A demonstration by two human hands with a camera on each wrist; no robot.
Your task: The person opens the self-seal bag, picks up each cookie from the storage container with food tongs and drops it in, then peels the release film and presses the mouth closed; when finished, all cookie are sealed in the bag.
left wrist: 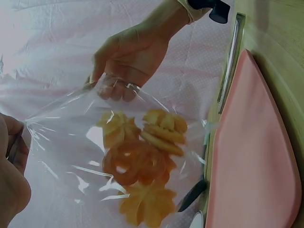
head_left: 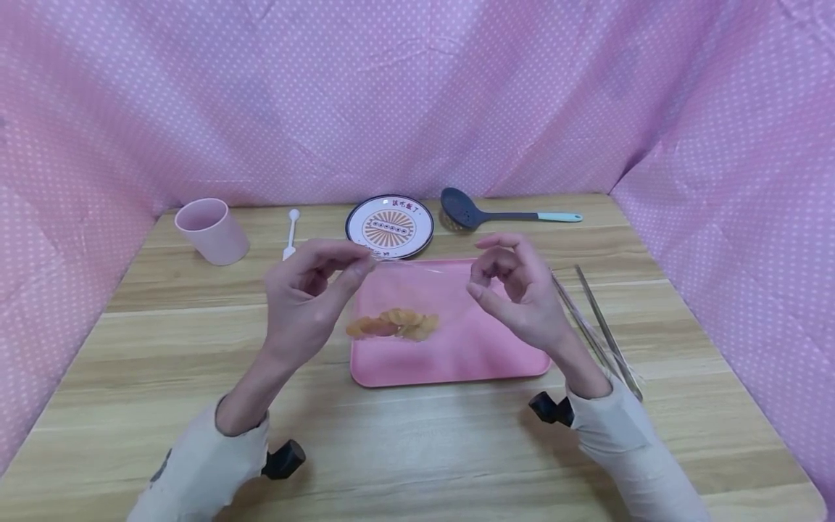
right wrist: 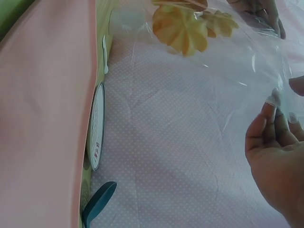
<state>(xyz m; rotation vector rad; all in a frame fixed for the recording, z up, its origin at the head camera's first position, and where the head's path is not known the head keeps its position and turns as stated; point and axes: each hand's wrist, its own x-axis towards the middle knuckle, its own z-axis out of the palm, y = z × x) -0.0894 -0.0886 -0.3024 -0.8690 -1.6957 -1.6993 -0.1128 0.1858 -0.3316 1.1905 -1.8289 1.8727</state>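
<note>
A clear plastic bag [left wrist: 71, 142] hangs stretched between my two hands over the pink tray [head_left: 470, 348]. Inside it are several golden cookies [left wrist: 147, 204], some flower-shaped and one like a pretzel [left wrist: 133, 164]. My left hand [head_left: 306, 290] pinches the bag's upper edge between thumb and fingers. On the other side, my right hand [head_left: 522, 293] has its fingers curled at the bag's edge. In the right wrist view its fingertips [right wrist: 274, 99] are on the film, and the thumb stands a little away from them.
Behind the tray lie a printed plate [head_left: 390, 226] and a dark slotted spoon [head_left: 463, 210] with a mint handle end. A pink cup [head_left: 215, 232] and a small white spoon [head_left: 291, 232] stand at the left. Metal tongs [head_left: 607, 326] lie right of the tray, partly behind my right wrist.
</note>
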